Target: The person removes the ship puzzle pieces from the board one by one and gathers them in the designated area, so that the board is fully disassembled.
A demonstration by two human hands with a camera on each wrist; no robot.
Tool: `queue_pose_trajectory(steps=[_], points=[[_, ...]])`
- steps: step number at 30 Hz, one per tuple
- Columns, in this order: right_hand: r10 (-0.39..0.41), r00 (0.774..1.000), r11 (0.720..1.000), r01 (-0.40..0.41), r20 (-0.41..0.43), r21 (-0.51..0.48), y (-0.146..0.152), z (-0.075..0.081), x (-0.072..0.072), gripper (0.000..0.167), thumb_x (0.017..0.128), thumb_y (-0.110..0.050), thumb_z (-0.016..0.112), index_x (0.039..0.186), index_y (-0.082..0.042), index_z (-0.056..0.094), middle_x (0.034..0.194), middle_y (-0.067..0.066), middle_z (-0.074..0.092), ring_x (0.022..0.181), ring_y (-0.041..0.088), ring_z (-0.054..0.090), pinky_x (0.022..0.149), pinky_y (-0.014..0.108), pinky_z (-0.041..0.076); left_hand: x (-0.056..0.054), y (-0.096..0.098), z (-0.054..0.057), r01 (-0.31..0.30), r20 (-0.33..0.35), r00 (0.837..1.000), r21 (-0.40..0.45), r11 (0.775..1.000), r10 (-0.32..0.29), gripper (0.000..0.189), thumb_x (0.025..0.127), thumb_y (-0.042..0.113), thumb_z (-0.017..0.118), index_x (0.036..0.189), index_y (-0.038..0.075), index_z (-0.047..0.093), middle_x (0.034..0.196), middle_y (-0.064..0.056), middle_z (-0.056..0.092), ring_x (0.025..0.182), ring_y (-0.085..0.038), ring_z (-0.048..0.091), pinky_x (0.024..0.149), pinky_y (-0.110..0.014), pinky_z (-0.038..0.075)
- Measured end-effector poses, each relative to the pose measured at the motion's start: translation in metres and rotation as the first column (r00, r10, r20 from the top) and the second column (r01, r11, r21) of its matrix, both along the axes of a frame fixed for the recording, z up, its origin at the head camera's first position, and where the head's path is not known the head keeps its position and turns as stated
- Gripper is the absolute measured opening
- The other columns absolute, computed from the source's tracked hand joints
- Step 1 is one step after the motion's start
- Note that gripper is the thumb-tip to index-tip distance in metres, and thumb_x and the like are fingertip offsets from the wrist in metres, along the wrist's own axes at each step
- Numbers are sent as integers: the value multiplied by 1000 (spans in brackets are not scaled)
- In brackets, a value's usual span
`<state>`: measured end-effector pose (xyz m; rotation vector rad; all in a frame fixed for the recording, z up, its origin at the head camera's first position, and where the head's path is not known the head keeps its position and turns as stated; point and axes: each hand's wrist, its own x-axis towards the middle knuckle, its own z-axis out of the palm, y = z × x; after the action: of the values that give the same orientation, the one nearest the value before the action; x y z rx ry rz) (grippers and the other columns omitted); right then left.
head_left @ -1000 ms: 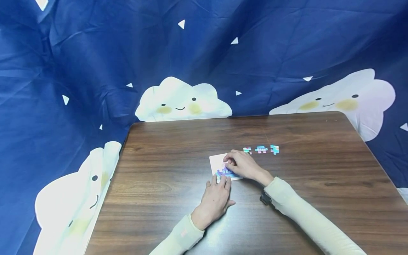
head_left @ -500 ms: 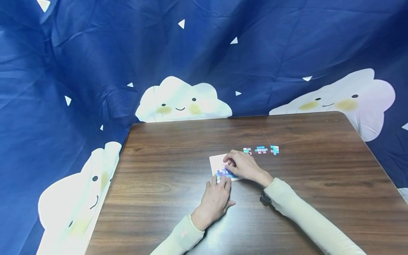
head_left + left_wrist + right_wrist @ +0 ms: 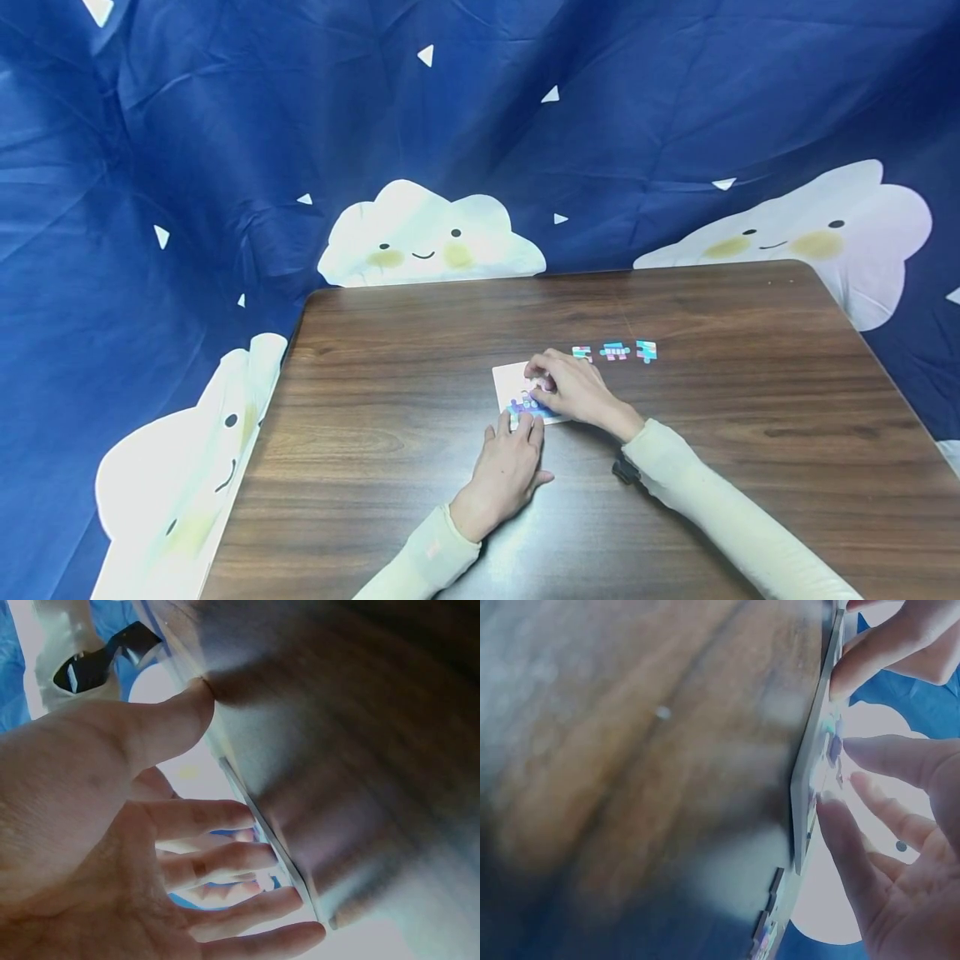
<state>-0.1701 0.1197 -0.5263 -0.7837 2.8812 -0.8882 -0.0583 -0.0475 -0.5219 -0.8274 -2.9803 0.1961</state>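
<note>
A pale puzzle board [image 3: 507,379] with a purple and blue picture lies on the table in the head view. My left hand [image 3: 506,471] has its fingers stretched forward, the fingertips resting on the board's near edge. Over the board's right part, my right hand [image 3: 577,387] bends its fingers and thumb together. In the right wrist view it pinches a small purple puzzle piece [image 3: 835,748] at the board's surface. That hand covers much of the picture, and the piece's full outline is hidden.
Beyond the right hand, three loose puzzle pieces lie in a row: a left one [image 3: 582,353], a middle one [image 3: 615,352] and a right one [image 3: 647,351]. The brown wooden table [image 3: 360,383] ends at a blue curtain [image 3: 600,150] with clouds.
The fingers of my right hand have shifted very slightly over the board. My left hand, the board and the loose pieces stay where they were.
</note>
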Motion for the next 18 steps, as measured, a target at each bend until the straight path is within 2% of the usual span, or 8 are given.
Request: queue_pose_trajectory(steps=[6,12,18], points=[[22,999,999,-21,29,-31,1,1,-2,23,88,-19,82,106,-18,68,87,-3,71,79,14,66,67,28,49,1,1,1,1,-12,1000,-1,1000,-1,85,87,68,69,148,10,56,138,-8,62,129,-36,61,90,-49,60],[36,999,999,-35,26,-39,3,2,-2,19,93,-21,78,107,-19,65,83,-9,68,73,9,61,66,27,45,1,0,1,-2,-10,1000,7,1000,2,85,87,67,69,148,9,56,139,-9,62,130,-37,61,92,-50,60],[1,996,993,10,89,-114,6,6,-1,17,96,-19,75,111,-17,66,88,-6,70,78,8,63,72,29,49,1,0,2,-3,6,1000,2,1000,3,85,88,67,68,149,9,55,141,-9,61,131,-37,60,94,-51,60]])
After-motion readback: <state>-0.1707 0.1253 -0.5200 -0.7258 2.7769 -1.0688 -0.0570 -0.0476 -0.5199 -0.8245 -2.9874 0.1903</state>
